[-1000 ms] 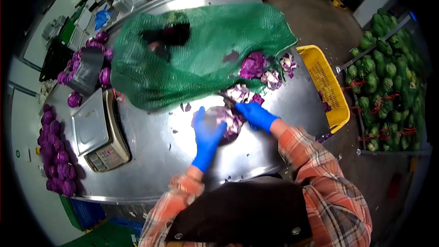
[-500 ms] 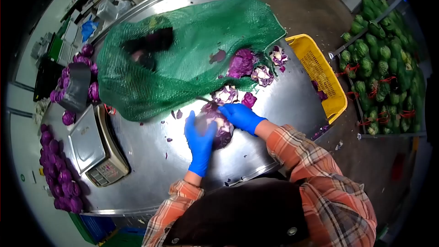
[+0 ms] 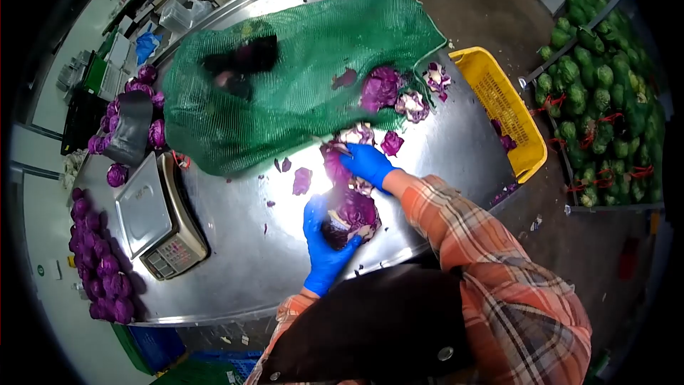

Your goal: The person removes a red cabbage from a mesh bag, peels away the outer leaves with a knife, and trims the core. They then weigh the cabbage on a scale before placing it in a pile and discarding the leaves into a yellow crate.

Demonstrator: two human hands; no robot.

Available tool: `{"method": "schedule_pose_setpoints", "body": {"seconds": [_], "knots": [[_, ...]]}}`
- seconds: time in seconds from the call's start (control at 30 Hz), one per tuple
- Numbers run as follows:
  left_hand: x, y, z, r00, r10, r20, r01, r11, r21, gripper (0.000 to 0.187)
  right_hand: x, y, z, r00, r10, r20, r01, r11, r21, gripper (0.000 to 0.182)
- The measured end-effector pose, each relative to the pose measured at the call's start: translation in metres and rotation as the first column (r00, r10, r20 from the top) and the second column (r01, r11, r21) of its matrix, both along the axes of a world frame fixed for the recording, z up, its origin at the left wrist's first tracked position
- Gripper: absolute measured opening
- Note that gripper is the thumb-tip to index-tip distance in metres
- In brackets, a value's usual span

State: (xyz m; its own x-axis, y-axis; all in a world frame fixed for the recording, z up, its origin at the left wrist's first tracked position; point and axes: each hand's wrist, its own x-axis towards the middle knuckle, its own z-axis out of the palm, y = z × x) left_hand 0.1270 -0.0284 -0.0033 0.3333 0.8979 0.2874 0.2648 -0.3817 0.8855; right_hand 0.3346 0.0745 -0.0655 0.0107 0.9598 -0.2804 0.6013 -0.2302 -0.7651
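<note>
A red cabbage [image 3: 360, 210] with pale, ragged outer leaves rests low in front of me over the metal table [image 3: 235, 242]. Around its left and near side curls my left hand [image 3: 324, 253], in a blue glove. My right hand [image 3: 368, 165], gloved too, closes on a purple cabbage leaf [image 3: 335, 164] just beyond the head; its fingertips are partly hidden. A loose leaf [image 3: 302, 181] lies left of it. Past my right hand are pale trimmed leaves [image 3: 358, 133] and a small purple piece [image 3: 392, 143]. Another red cabbage [image 3: 381, 89] sits against the green mesh sack [image 3: 299, 43].
A weighing scale [image 3: 167, 224] stands at the left, beside rows of red cabbages [image 3: 100, 271]. A yellow crate [image 3: 531, 157] with purple scraps adjoins the table's right edge. Farther right, a rack holds green vegetables [image 3: 602, 93]. More pale leaves [image 3: 412, 105] lie by the sack.
My left hand and the cabbage have shifted nearer to me and turned. My right hand has drawn a leaf apart from it. A loose leaf now shows on the table left of my hands.
</note>
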Motion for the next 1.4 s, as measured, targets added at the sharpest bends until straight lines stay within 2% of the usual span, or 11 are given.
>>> {"method": "schedule_pose_setpoints", "body": {"seconds": [0.13,0.17,0.37,0.43,0.53,0.57,0.9,1.0,1.2,1.3,1.4], "knots": [[-0.006,0.016,0.052,0.916,-0.132,-0.378,0.171,0.983,0.072,0.089,-0.009,-0.006,0.032,0.993,0.072,-0.091,-0.071,0.997,0.019,0.067],[-0.005,0.023,0.065,0.852,-0.160,-0.499,0.229,0.970,0.079,0.090,-0.006,-0.012,0.057,0.955,0.054,-0.292,-0.124,0.966,-0.226,0.076],[-0.021,0.017,0.038,0.936,-0.051,-0.348,-0.045,0.964,-0.263,0.099,0.010,-0.087,0.116,0.947,-0.083,-0.311,-0.030,0.939,-0.342,0.049],[-0.028,0.019,0.036,0.902,-0.109,-0.418,-0.041,0.941,-0.335,0.104,-0.005,-0.120,0.087,0.935,-0.008,-0.354,-0.017,0.998,-0.068,0.050],[-0.022,0.014,0.009,0.994,-0.026,-0.104,0.015,0.995,-0.102,0.103,-0.024,-0.130,0.064,0.944,0.010,-0.331,0.028,0.993,0.111,0.048],[-0.017,0.005,0.004,0.999,0.022,0.050,-0.009,0.968,-0.251,0.102,-0.028,-0.129,0.058,0.950,0.009,-0.311,0.049,0.983,0.178,0.048],[-0.015,-0.002,0.001,0.982,0.139,-0.129,-0.143,0.989,-0.025,0.091,-0.001,-0.070,0.040,0.883,-0.220,-0.414,0.090,0.946,-0.310,0.045],[-0.018,-0.015,0.000,0.972,0.222,-0.072,-0.232,0.953,-0.197,0.093,-0.015,-0.087,0.065,0.796,-0.252,-0.551,0.083,0.946,-0.313,0.059],[-0.019,-0.006,-0.006,0.958,0.275,-0.076,-0.285,0.913,-0.292,0.097,-0.036,-0.123,0.068,0.963,0.133,-0.234,-0.057,0.951,0.305,0.058],[-0.015,0.012,0.011,0.984,0.175,-0.044,-0.180,0.936,-0.303,0.091,-0.041,-0.121,0.066,0.992,0.113,-0.064,-0.085,0.939,0.332,0.060],[-0.012,0.015,0.011,0.978,0.189,-0.088,-0.207,0.935,-0.287,0.087,-0.036,-0.107,0.084,0.988,0.149,0.040,-0.150,0.989,0.020,0.059]]}}
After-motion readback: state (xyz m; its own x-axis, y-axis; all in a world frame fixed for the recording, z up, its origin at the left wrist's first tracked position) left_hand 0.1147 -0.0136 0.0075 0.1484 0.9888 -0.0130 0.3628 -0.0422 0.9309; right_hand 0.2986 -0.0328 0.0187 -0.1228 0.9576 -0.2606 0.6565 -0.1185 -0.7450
